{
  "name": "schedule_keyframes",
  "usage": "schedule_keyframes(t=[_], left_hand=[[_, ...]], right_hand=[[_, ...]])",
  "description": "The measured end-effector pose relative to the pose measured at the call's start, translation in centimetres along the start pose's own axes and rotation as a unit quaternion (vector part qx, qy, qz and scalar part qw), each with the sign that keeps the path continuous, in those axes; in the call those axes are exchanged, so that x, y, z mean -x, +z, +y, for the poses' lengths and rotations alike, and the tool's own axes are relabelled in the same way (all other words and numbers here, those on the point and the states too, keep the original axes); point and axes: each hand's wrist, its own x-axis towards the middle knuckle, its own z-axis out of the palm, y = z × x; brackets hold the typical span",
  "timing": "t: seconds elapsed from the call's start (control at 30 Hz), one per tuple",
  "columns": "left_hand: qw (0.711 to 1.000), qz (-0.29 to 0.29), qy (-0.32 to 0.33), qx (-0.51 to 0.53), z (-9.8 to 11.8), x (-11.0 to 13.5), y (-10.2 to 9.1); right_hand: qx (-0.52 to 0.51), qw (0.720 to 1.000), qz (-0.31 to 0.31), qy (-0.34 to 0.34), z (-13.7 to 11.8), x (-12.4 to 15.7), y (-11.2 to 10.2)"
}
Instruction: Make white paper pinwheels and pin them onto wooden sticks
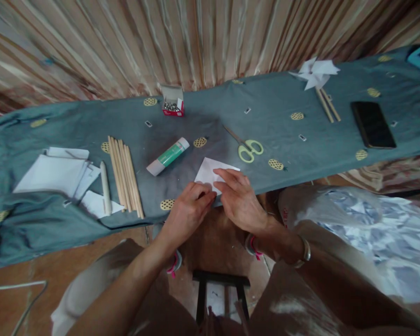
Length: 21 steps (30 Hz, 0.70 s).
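A small white sheet of paper [210, 169] lies at the near edge of the cloth-covered table, in front of me. My left hand [189, 211] is closed on its near left edge, with thumb and fingers pinched together. My right hand [243, 200] rests over the paper's right side, fingers stretched out and apart. The paper's near corner is partly hidden by both hands. Just beyond the paper are a glue stick [168, 157] with a green label and scissors [249, 148] with light green handles, lying with blades closed.
Wooden sticks [124, 177], a white pen-like tool [105, 189] and stacked white papers [54, 172] lie left. A red box [173, 105] of small metal pieces stands at the back. Right are paper pinwheels [315, 73] on sticks, a black phone [373, 125] and a plastic bag [374, 233].
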Motion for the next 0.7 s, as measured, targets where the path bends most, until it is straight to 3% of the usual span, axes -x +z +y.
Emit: schedule_keyframes(t=[0.13,0.3,0.53,0.7], left_hand=[[1.000,-0.014,0.003,-0.022,0.1,0.0,-0.2],[0.997,-0.008,0.014,-0.071,-0.6,0.0,-0.9],[0.994,-0.004,0.000,-0.110,-2.2,-0.7,-1.8],[0.994,0.010,-0.015,-0.105,-1.4,-1.0,-1.9]], right_hand=[[-0.050,0.997,0.041,0.040,1.6,-0.2,-0.9],[-0.019,0.996,0.021,0.089,3.1,-0.3,-1.2],[-0.041,0.997,0.012,0.069,2.7,0.0,-1.5],[-0.030,0.998,0.001,0.056,2.5,0.2,-1.8]])
